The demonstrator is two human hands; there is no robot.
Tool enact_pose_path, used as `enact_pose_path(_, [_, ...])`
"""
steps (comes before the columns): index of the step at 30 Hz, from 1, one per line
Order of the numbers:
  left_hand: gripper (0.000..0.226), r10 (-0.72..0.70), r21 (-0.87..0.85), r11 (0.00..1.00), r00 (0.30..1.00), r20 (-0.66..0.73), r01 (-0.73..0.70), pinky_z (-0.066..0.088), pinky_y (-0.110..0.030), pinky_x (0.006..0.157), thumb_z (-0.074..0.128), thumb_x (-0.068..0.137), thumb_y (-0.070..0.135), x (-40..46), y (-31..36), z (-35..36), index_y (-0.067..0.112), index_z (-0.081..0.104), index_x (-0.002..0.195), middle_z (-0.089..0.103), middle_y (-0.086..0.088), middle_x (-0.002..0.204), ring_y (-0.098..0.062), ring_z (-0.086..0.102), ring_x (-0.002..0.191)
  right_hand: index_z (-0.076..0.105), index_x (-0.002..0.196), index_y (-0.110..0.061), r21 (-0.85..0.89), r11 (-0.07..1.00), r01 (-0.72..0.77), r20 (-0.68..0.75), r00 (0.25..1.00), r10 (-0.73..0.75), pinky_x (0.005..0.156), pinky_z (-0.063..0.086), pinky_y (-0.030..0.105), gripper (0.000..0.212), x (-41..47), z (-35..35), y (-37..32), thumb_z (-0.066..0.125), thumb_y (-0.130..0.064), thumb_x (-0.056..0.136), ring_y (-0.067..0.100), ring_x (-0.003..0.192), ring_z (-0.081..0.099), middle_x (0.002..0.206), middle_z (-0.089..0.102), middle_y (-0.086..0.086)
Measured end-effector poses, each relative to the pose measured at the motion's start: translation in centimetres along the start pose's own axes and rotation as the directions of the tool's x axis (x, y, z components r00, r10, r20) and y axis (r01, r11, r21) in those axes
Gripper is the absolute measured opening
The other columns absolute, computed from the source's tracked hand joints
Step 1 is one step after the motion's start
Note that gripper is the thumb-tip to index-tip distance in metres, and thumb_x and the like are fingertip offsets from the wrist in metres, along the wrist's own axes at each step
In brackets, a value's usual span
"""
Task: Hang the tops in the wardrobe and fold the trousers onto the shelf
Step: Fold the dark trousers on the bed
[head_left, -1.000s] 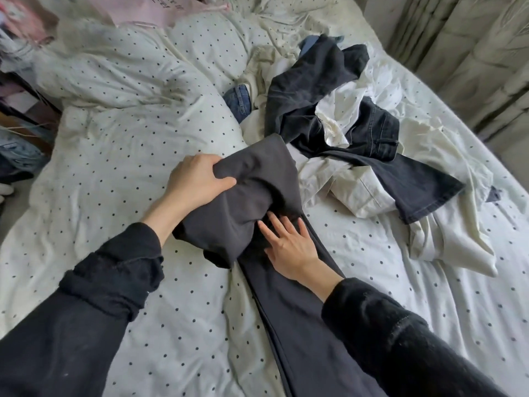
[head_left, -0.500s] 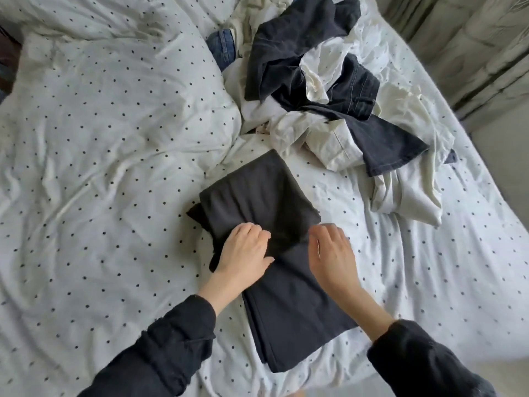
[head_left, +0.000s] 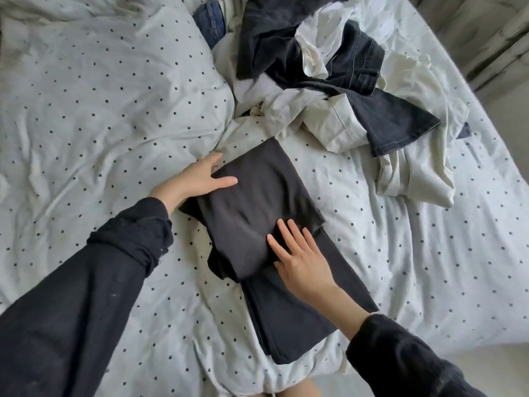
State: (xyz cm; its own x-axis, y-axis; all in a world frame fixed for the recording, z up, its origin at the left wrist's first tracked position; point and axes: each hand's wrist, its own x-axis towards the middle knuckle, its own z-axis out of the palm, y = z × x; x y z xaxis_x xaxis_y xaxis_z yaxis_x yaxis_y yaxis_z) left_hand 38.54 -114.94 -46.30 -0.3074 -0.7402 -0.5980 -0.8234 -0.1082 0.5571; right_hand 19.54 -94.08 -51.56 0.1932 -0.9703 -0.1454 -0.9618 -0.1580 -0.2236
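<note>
A home bedroom: bed with dotted duvet [head_left: 100, 116], heaped clothes [head_left: 329, 75], curtains [head_left: 486, 32].

dark grey trousers [head_left: 266, 213] lie folded over on the near bed; more clothes [head_left: 329, 90] sit piled far right.

Soft, even daylight, faint shadows, wide-angle bending at edges
</note>
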Motion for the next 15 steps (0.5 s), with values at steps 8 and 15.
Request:
enact_pose_path(8, [0.034,-0.005,-0.020,1.000,1.000,0.006,0.005,0.052,-0.035,0.086,0.078,0.073,0.031,-1.1,1.6,0.4,0.015,0.066,0.100,0.067,0.002,0.097,-0.016,0.063,0.093,0.067,0.118,-0.021,-0.029,0.999,-0.019,0.140,0.990,0.023,0.095,0.046,0.045,0.064,0.6,1.1,0.7,0.084,-0.028,0.057,0.031,0.120,0.055,0.134,0.055,0.012])
enact_pose_path(15, [0.039,0.232,0.421,0.904,0.916,-0.328,-0.078,0.044,-0.038,0.079,0.068,0.078,0.041,-4.2,6.9,-2.4,0.015,0.060,0.106,0.063,-0.006,0.105,-0.031,0.056,0.099,0.012,0.151,-0.027,0.062,0.998,-0.032,0.136,0.990,0.023,0.118,0.006,0.040,0.063,5.3,-2.4,0.3,0.041,-0.023,0.096,0.022,0.146,-0.003,0.159,-0.009,0.001])
